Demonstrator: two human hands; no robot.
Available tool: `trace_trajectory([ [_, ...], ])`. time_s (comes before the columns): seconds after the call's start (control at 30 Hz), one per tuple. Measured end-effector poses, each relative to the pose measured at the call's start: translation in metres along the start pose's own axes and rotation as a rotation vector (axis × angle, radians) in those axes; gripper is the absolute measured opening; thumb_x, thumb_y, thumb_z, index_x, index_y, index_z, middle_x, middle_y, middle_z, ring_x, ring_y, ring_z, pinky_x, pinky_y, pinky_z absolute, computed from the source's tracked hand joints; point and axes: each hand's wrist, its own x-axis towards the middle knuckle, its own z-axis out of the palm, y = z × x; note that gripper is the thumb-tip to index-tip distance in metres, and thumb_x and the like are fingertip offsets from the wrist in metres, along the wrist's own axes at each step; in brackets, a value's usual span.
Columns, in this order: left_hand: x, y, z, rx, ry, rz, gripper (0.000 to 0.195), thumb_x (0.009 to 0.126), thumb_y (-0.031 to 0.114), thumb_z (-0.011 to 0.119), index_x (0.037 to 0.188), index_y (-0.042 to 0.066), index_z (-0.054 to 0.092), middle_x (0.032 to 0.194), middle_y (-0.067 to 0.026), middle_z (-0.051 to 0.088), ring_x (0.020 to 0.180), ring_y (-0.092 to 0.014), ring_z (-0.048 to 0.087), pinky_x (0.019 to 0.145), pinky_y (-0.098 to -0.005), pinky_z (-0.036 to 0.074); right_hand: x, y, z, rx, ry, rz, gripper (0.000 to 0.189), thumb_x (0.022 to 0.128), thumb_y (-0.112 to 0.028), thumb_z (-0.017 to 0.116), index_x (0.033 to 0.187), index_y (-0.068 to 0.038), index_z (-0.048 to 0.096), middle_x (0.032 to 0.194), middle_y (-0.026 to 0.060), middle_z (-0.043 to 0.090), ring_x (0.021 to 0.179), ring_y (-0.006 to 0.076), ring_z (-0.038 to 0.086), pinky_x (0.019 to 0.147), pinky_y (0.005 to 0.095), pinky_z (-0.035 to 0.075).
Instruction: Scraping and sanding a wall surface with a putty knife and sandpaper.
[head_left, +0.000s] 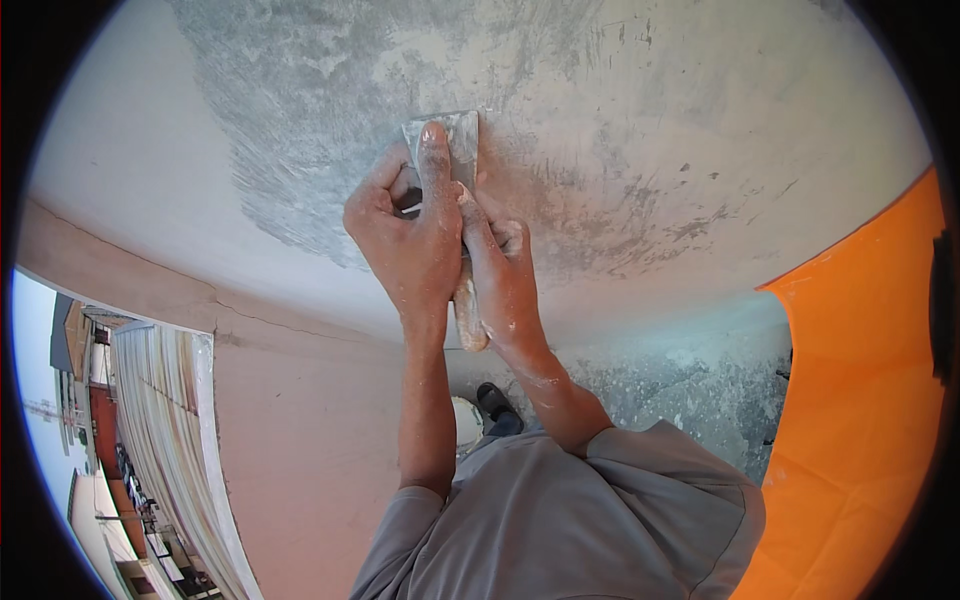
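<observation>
A putty knife (466, 146) with a broad, smeared metal blade and a worn handle is held in both hands. My left hand (409, 232) grips the blade's lower part, its thumb laid flat along the blade and its fingers curled at the side. Just below, my right hand (504, 259) closes around the handle, whose end sticks out beneath. The blade's top edge lies against, or very close to, the wall (337, 112); contact is hard to tell. A grey, streaked patch with rough marks spreads over this pale wall. White powder coats my fingers.
An orange sheet (840, 420) hangs at the right. Down by my sandalled foot (495, 401) stands a round whitish container (466, 424), partly hidden by my arm. The floor (675, 397) is spattered white. At the left, an opening shows a striped curtain (161, 390) and buildings outside.
</observation>
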Motion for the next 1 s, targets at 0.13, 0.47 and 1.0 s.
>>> trace_trajectory([
  [0.13,0.026,0.026,-0.006,-0.038,-0.150,-0.016,0.037,0.098,0.025,0.070,0.068,0.005,0.064,0.055,0.0071,0.050,0.053,-0.001,0.036,0.049,-0.0220,0.026,0.009,0.000,0.017,0.071,-0.056,-0.163,0.030,0.108,-0.022,0.048,0.109,0.001,0.067,0.088,-0.0027,0.064,0.080,0.0000,0.054,0.067,0.0197,0.045],
  [0.47,0.023,0.025,-0.012,0.096,-0.158,0.015,0.034,0.095,0.024,0.072,0.071,-0.001,0.068,0.055,0.0036,0.053,0.054,-0.003,0.041,0.050,-0.0235,0.033,0.002,0.005,0.017,0.143,-0.025,-0.158,0.030,0.109,-0.023,0.048,0.102,0.000,0.066,0.080,-0.0029,0.061,0.073,0.0001,0.051,0.062,0.0207,0.042],
  [1.0,0.030,0.020,-0.006,0.077,-0.168,0.126,0.034,0.098,0.026,0.069,0.072,0.004,0.070,0.054,0.0052,0.053,0.051,0.000,0.039,0.049,-0.0217,0.028,0.011,-0.005,0.014,0.044,-0.033,-0.244,0.032,0.109,-0.023,0.049,0.100,0.001,0.068,0.075,-0.0026,0.062,0.070,-0.0005,0.051,0.057,0.0193,0.040],
])
